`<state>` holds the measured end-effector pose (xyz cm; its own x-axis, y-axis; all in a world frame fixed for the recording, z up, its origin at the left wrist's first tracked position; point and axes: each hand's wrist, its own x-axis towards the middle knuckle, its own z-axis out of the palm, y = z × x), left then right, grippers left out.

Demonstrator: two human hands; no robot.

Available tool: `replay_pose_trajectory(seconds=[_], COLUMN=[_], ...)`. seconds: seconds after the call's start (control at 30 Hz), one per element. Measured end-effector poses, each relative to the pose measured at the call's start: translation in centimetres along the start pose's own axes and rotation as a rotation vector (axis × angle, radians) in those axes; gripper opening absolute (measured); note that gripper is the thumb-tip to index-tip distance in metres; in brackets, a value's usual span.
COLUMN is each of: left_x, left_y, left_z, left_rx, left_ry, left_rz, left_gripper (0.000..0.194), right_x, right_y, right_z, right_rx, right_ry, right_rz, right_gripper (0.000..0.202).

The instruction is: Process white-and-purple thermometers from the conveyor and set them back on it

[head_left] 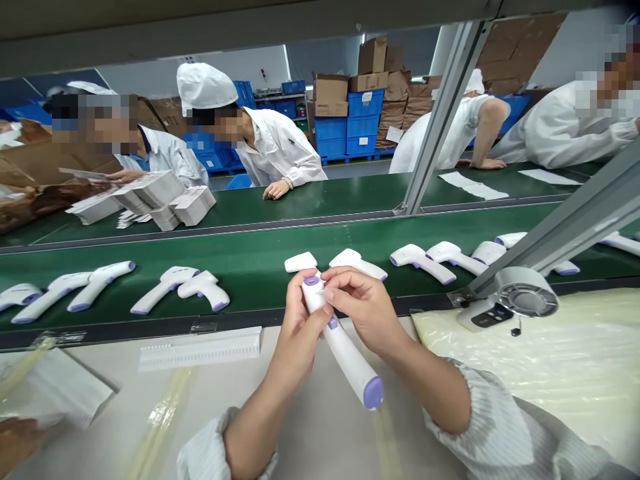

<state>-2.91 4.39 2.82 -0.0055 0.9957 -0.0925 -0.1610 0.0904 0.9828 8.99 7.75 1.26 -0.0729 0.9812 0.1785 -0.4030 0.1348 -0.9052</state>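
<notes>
A white infrared thermometer gun point(349, 360) with purple end caps is held in front of me, its round sensor end pointing up and away and its handle toward me. My left hand point(300, 333) is closed around its head, the thumb pressed along the side. My right hand point(367, 310) is at the other side of the head, thumb and forefinger pinched together close to the sensor end. Whatever sits between those fingertips is too small to make out. Just beyond my hands, two more thermometer guns point(357, 262) lie on the green conveyor belt point(260, 257).
More thermometer guns point(165, 288) lie along the belt on both sides. A white notched strip point(200, 348) is on the bench, and a small fan point(515, 300) stands at right by a metal post point(440, 127). Another person's hand point(20, 440) shows at lower left. Co-workers sit across the belt.
</notes>
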Motion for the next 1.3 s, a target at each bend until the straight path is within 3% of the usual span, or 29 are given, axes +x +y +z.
replay_pose_trajectory(seconds=[0.33,0.97,1.07,1.17,1.27,1.3], left_x=[0.2,0.6,0.8,0.9,1.4,1.8], left_y=[-0.4,-1.4,-1.7,-1.8,-1.7,-1.7], left_z=[-0.3,-1.0,-1.3,-1.8,-2.5,-2.7], left_rx=[0.022,0.142,0.138,0.073,-0.039,-0.062], left_ry=[0.017,0.038,0.04,-0.053,-0.292,-0.324], left_rz=[-0.025,0.132,0.171,0.163,0.166,0.2], left_gripper=[0.055,0.043,0.04,0.043,0.052,0.053], right_x=[0.1,-0.1,-0.1,0.4,1.0,1.0], right_y=[-0.1,0.0,0.1,0.4,0.5,0.4], right_z=[-0.1,0.2,0.3,-0.1,-0.6,-0.8], right_rx=[0.023,0.009,0.041,0.181,0.322,0.329], right_ry=[0.011,0.031,0.039,0.045,0.081,0.091], right_rz=[0.049,-0.033,0.01,0.15,0.292,0.328], right_gripper=[0.01,0.01,0.014,0.029,0.045,0.045])
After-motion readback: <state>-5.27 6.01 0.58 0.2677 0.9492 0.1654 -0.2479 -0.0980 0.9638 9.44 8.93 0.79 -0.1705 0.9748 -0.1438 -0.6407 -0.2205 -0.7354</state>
